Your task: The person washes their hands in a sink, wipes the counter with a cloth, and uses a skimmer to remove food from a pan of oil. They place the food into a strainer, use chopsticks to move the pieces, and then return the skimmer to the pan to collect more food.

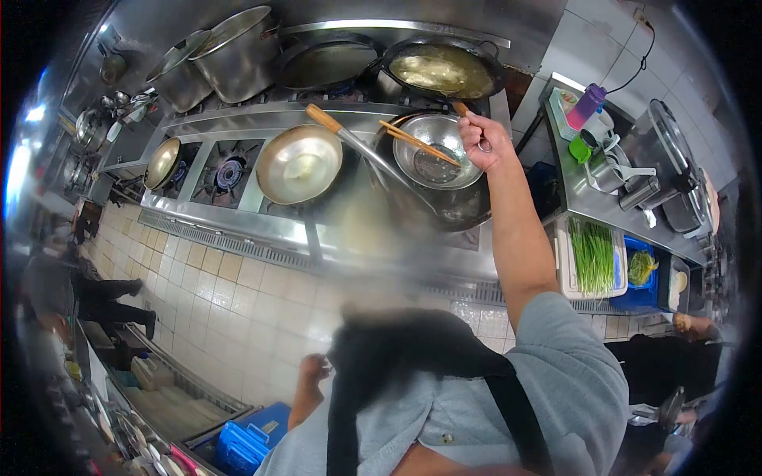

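Two woks sit on the stove, and the person's right hand [482, 140] is stretched out over the nearer one, fingers clenched round a wooden handle [459, 109] above a steel strainer [436, 150] holding chopsticks [418, 143]. The left hand [312, 370] hangs low by the apron, fingers loosely curled, holding nothing.

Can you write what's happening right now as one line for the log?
right hand: grips strainer handle | strainer: over dark wok | chopsticks: across strainer | left hand: hangs free, holds nothing
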`<state>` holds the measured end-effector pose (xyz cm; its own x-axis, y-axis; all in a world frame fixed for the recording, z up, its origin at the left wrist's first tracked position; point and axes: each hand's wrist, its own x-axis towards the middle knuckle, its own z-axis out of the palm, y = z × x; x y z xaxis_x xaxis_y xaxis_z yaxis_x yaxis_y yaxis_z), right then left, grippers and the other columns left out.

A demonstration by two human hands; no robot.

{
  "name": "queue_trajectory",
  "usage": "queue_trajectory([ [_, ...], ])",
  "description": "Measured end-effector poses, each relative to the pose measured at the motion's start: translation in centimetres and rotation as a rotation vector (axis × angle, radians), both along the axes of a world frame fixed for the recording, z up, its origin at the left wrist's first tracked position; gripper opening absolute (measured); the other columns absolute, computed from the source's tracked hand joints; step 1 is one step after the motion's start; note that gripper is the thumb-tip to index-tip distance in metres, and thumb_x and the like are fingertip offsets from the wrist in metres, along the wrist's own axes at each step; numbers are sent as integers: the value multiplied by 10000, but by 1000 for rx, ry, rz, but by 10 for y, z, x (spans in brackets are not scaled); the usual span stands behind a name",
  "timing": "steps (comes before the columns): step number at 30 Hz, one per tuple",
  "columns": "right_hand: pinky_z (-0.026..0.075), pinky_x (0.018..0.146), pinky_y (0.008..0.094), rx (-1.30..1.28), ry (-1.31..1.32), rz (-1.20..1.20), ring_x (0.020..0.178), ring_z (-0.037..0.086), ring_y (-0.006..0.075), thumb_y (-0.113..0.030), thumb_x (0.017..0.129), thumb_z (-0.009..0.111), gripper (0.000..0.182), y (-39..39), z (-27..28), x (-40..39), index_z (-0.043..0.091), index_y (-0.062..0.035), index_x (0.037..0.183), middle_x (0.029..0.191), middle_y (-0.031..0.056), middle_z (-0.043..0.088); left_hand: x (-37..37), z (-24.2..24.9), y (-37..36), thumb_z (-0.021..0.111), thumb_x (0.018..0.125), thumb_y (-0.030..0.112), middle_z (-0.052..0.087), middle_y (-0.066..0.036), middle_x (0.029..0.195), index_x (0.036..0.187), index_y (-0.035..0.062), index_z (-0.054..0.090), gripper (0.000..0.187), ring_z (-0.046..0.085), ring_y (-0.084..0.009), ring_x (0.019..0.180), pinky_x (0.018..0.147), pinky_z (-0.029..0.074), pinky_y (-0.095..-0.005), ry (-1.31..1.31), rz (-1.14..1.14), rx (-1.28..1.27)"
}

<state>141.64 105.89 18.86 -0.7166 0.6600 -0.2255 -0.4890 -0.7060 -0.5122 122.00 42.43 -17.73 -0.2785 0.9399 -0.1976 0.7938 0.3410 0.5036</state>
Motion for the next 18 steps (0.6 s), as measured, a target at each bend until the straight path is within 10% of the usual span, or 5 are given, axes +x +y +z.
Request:
queue_trajectory([
  [18, 363, 358, 240, 473, -489, -148, 433, 423, 91, -59, 839, 533, 77, -24, 3, 18, 464, -34, 861, 632, 24, 462, -10, -18, -5, 527, 856, 99, 566, -116, 748, 990, 50, 565, 148, 575, -260, 530, 401, 445, -367, 184, -230, 388],
])
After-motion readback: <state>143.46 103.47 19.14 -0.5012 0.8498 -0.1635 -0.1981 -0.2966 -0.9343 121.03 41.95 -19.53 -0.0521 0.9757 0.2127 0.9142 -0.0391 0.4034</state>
